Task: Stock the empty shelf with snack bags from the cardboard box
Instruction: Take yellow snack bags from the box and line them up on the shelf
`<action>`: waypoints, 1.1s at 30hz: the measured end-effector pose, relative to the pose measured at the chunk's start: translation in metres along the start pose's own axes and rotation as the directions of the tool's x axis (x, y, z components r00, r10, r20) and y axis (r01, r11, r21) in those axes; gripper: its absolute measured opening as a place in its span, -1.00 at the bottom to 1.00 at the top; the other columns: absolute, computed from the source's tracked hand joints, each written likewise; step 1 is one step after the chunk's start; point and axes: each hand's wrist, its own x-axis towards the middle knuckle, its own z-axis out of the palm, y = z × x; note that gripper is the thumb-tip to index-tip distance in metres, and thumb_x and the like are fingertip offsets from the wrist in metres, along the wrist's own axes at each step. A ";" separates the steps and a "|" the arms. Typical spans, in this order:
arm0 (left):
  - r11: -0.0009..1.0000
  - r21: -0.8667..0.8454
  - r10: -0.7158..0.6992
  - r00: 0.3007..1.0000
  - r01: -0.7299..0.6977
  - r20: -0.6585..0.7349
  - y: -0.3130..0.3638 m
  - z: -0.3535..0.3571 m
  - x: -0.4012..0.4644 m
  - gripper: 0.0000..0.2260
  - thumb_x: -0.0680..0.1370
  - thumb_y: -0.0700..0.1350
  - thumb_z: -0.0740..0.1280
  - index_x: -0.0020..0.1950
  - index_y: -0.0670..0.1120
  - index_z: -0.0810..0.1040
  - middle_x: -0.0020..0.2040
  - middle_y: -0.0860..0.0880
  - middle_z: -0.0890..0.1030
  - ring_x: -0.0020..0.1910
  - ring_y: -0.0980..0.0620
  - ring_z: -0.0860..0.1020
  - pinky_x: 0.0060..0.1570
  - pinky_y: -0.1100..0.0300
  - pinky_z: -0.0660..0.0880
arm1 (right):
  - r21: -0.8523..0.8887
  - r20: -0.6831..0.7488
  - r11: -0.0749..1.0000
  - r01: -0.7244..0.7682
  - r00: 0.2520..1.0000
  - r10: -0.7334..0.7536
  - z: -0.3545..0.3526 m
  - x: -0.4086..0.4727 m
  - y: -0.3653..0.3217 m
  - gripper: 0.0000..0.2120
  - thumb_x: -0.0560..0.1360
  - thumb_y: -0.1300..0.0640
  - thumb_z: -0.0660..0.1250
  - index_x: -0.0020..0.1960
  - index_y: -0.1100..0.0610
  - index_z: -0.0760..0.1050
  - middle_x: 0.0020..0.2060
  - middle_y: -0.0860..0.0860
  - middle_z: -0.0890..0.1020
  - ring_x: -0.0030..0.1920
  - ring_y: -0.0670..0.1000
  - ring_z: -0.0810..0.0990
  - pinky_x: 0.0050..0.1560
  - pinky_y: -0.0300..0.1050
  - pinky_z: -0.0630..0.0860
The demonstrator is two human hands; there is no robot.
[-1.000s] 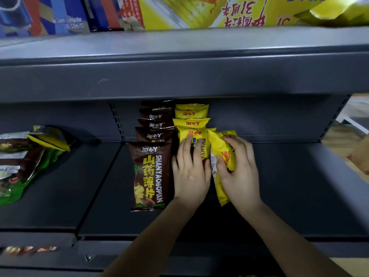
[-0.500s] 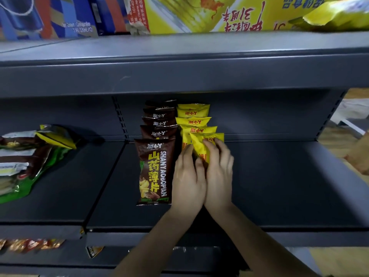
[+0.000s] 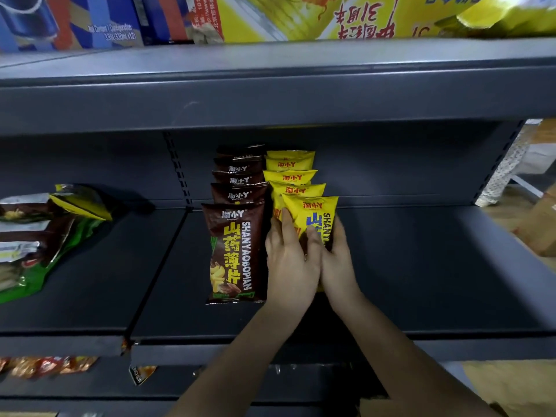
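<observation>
Standing upright now — front yellow bag [image 3: 313,212]

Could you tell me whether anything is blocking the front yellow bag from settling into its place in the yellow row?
Nothing visible does. The front yellow bag already leans against the yellow row, beside the brown row. The left hand and right hand hold it from both sides; the shelf to its right is bare.

Bare shelf deck [image 3: 436,266] is seen right of centre. The centre is blocked by brown bags [image 3: 236,236] and yellow bags [image 3: 296,188]; the left edge by loose packets [image 3: 39,236].
</observation>
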 end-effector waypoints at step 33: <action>0.997 0.013 0.070 0.996 -0.070 0.046 -0.036 0.009 -0.004 -0.06 0.47 -0.19 0.41 0.50 0.09 -0.30 0.45 -0.09 0.15 0.43 -0.02 0.16 0.30 0.30 0.09 | -0.291 0.282 0.955 -0.060 0.948 0.145 -0.003 0.007 0.001 -0.54 0.52 -0.02 0.32 0.30 -0.21 0.16 0.32 -0.02 0.36 0.36 -0.04 0.34 0.39 0.00 0.30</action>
